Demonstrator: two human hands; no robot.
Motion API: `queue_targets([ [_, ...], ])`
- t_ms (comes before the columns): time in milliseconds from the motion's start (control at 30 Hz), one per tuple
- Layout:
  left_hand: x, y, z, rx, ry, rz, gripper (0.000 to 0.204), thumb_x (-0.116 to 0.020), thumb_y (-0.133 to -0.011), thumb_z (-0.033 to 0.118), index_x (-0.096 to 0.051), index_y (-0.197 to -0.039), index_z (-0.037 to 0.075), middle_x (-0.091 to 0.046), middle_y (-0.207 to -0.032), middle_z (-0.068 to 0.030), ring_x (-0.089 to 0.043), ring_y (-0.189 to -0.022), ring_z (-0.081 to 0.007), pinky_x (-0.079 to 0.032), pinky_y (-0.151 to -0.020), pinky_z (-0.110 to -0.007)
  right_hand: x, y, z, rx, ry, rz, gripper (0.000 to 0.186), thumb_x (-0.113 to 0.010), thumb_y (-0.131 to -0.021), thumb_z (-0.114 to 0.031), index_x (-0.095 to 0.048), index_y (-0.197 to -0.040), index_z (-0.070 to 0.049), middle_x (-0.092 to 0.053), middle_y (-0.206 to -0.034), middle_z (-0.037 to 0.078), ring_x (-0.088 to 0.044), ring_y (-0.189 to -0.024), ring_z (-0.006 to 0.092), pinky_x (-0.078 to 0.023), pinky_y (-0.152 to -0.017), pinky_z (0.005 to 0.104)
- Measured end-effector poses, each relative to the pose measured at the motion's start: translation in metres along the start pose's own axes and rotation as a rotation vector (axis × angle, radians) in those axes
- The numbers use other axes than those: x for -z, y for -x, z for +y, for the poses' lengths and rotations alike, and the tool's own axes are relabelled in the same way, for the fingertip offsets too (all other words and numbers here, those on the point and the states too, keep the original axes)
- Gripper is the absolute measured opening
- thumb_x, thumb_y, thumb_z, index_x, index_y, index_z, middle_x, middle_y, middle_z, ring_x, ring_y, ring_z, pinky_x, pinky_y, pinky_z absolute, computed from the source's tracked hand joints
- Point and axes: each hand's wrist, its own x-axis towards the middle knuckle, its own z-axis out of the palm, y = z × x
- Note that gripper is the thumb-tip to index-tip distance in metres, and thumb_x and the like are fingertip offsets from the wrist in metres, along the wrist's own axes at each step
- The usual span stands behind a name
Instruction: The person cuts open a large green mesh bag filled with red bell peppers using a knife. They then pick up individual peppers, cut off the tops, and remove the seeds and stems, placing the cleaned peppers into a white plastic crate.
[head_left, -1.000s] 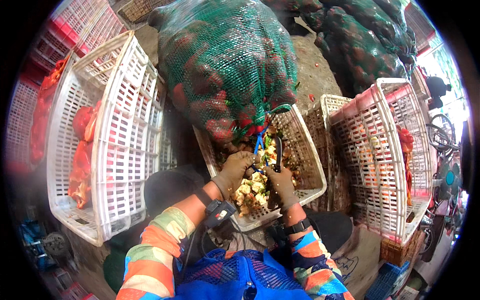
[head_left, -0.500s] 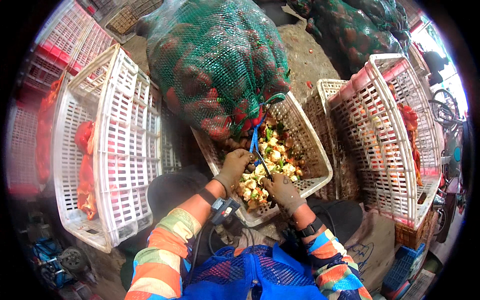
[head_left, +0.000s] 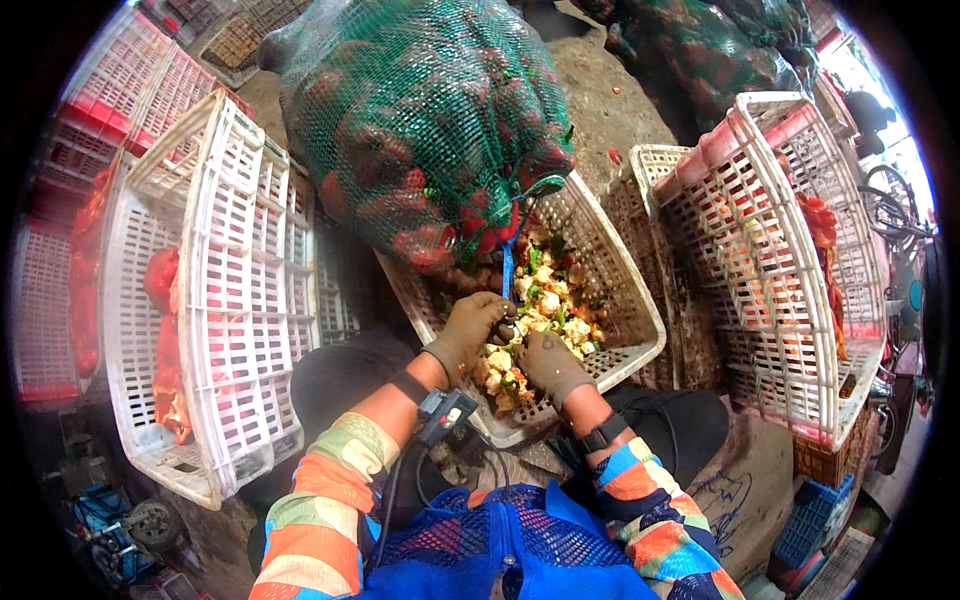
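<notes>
A bulging green mesh bag of red peppers rests on the far part of a white plastic crate. From the bag's gathered mouth a blue strap runs down toward me. My gloved left hand is closed round the strap's lower end. Close beside it, my gloved right hand has its fingers curled. A slim dark knife showed in that hand half a second ago; its blade is now mostly hidden. Pale seedy pepper cores with green stem bits lie in the crate below both hands.
White slatted crates stand on edge at left, with red pepper pieces inside. More crates stand at right. Further filled mesh bags lie at the far right. A cable hangs by my left forearm.
My right hand has shifted slightly up and left, close to the left hand, and the knife blade has gone from clear sight. The left hand still grips the strap.
</notes>
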Motion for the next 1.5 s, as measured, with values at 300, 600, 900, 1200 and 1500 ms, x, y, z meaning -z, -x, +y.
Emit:
queue_targets([
  [300, -0.003, 0.001, 0.003, -0.108, 0.208, -0.049, 0.011, -0.049, -0.085, 0.012, -0.055, -0.084, 0.003, -0.058, -0.077, -0.0066, -0.056, -0.056, -0.0154, -0.048, -0.052, -0.029, 0.003, 0.034, -0.005, 0.128, 0.117, -0.12, 0.056, -0.044, -0.085, -0.048, -0.051, -0.106, 0.003, -0.057, -0.098, 0.028, -0.058, -0.09, 0.0416, -0.046, -0.077, 0.048],
  [600, -0.018, 0.02, 0.023, -0.068, 0.026, -0.05, 0.015, -0.047, -0.081, 0.017, -0.047, -0.07, 0.008, -0.046, -0.065, -0.0004, -0.041, -0.051, -0.009, -0.036, -0.045, -0.023, -0.038, -0.024, 0.023, 0.551, 0.481, 0.056, 0.022, -0.051, -0.079, -0.02, -0.06, -0.077, -0.001, -0.057, -0.063, 0.014, -0.058, -0.061, 0.0289, -0.044, -0.051, 0.037],
  [900, -0.01, 0.03, 0.046, -0.127, 0.074, -0.029, 0.025, -0.043, -0.085, 0.02, -0.037, -0.061, 0.014, -0.031, -0.059, 0.003, -0.027, -0.045, -0.0086, -0.03, -0.044, -0.025, -0.038, 0.002, 0.034, 0.398, 0.362, -0.219, 0.028, -0.044, -0.083, -0.017, -0.058, -0.102, -0.001, -0.057, -0.096, 0.024, -0.058, -0.09, 0.0378, -0.047, -0.077, 0.0422],
  [1200, -0.016, 0.019, 0.034, -0.082, -0.141, 0.033, 0.022, -0.048, -0.078, 0.021, -0.048, -0.061, 0.007, -0.044, -0.055, -0.0003, -0.039, -0.042, -0.011, -0.035, -0.039, -0.026, 0.027, 0.032, 0.022, 0.004, 0.079, 0.06, 0.045, -0.048, -0.084, -0.043, -0.055, -0.102, -0.003, -0.055, -0.104, 0.024, -0.055, -0.092, 0.0375, -0.044, -0.078, 0.044],
  [1500, -0.025, 0.012, 0.019, -0.455, -0.827, -0.011, 0.026, -0.046, -0.078, 0.021, -0.052, -0.067, -0.003, -0.05, -0.061, -0.02, -0.051, -0.055, -0.0307, -0.04, -0.055, -0.04, 0.039, -0.024, 0.031, 0.291, -0.602, 0.539, 0.023, -0.061, -0.075, -0.014, -0.062, -0.095, -0.003, -0.064, -0.089, 0.016, -0.062, -0.08, 0.024, -0.048, -0.07, 0.0316],
])
